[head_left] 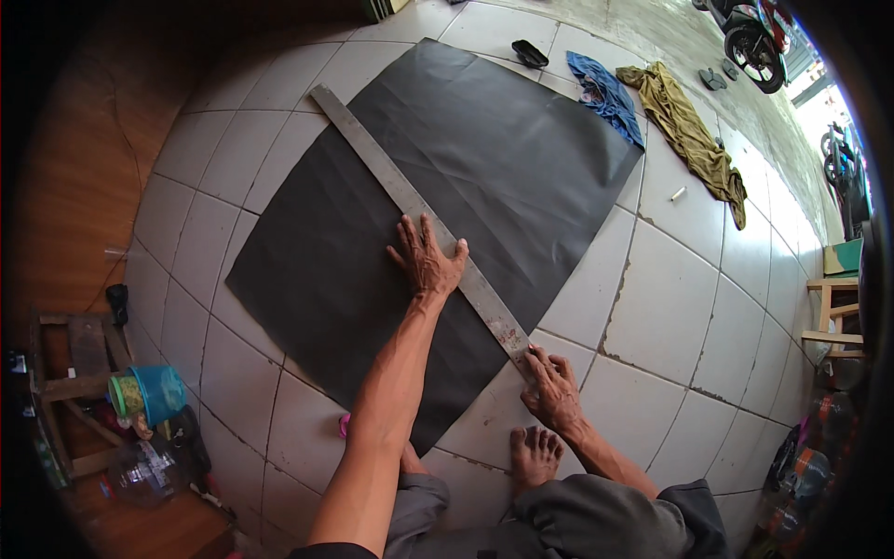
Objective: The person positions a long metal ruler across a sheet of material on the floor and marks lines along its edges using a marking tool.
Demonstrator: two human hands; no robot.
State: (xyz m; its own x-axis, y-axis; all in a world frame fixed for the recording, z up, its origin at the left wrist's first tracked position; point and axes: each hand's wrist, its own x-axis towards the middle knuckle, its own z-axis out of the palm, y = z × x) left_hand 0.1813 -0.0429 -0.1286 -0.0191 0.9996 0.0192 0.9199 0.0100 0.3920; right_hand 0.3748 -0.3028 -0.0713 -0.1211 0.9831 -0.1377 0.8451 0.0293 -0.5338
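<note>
A: Where does the work lie?
B: The black sheet (521,168) is spread on the tiled floor (666,279), directly before the person. A long metal straightedge (368,149) crosses it from far left to near right, both ends overhanging the sheet.
A: Condition of the left hand (431,265)?
B: Fingers spread wide, laid over the straightedge about midway along and partly on the sheet. It grasps nothing that I can see.
A: And the right hand (553,391)?
B: At the straightedge's near right end, fingers bent and close together, touching the metal. Whether they enclose a small tool, I cannot tell.
A: Surroundings?
B: A blue cloth (605,93) lies against the sheet's far right corner, an olive cloth (687,126) to its right. A bare foot (535,458) rests on the tiles, just nearer than the right hand.
</note>
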